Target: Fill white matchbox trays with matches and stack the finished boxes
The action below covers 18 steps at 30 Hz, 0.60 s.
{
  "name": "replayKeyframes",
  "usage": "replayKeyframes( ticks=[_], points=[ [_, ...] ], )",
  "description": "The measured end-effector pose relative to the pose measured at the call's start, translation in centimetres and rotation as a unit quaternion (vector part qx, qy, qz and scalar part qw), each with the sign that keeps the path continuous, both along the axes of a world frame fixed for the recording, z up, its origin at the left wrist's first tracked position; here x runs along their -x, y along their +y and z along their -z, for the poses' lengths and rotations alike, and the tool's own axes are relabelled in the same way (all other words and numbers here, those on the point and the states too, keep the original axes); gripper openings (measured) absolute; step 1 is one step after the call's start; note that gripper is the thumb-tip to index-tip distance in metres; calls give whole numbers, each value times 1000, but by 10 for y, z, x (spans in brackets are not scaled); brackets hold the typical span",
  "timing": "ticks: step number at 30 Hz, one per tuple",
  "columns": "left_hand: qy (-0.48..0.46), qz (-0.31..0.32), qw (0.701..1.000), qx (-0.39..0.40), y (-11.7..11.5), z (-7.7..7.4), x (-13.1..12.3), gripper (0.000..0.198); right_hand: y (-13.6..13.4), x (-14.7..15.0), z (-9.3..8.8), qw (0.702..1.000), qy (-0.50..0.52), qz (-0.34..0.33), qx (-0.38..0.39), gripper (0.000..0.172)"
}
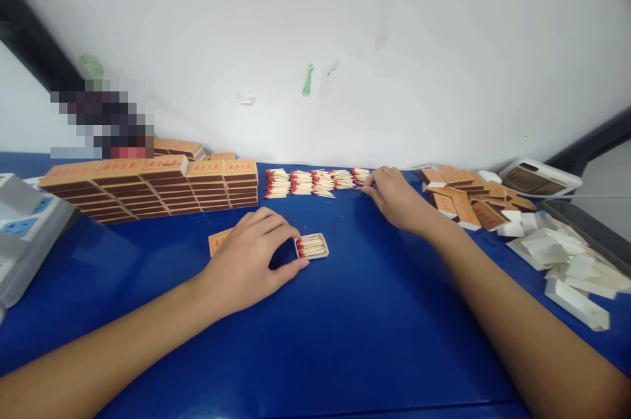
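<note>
A small white matchbox tray (326, 249) filled with red-headed matches (312, 246) lies on the blue table. My left hand (251, 258) grips the tray's left end between thumb and forefinger. Partly hidden under that hand is an orange matchbox sleeve (217, 241). Farther back, my right hand (392, 192) pinches at the rightmost of several match piles (323, 183). Its thumb and forefinger are closed on matches there; how many is hidden.
Stacked matchboxes (217, 185) form a wall at the back left, near a grey-white container (29, 254). On the right lie loose orange sleeves (461, 205), several white trays (576, 300) and a white device (542, 177) with a cable. A white wall (419, 77) rises behind.
</note>
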<state>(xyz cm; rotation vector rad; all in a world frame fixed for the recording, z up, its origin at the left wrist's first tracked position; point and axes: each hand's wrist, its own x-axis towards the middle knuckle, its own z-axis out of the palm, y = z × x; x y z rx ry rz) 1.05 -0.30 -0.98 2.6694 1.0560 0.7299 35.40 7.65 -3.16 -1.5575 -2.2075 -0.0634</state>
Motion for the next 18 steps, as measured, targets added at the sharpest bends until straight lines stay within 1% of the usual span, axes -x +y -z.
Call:
replayKeyframes(
  ticks=[3,5,7,9,11,13,15,18],
  points=[
    [-2,-2,1000,2,0,0,0,23,-9,10,-13,1000,23,-2,16,12],
    [-2,-3,1000,3,0,0,0,22,-21,25,-24,997,60,-27,30,12],
    [-1,-4,1000,2,-1,0,0,22,-39,47,-34,990,99,-86,55,15],
    [-1,-2,1000,1,-1,0,0,21,-58,71,-40,978,115,-152,79,14],
    [-2,0,1000,-1,-1,1,0,21,-74,92,-42,969,113,-197,93,12],
    [-2,1,1000,-3,0,1,0,22,-83,104,-40,966,100,-215,103,12],
    [-2,1,1000,-4,-1,2,1,23,-85,107,-39,965,93,-218,111,12],
    [-1,2,1000,-4,-2,2,1,23,-82,102,-39,965,94,-215,116,11]
  ],
)
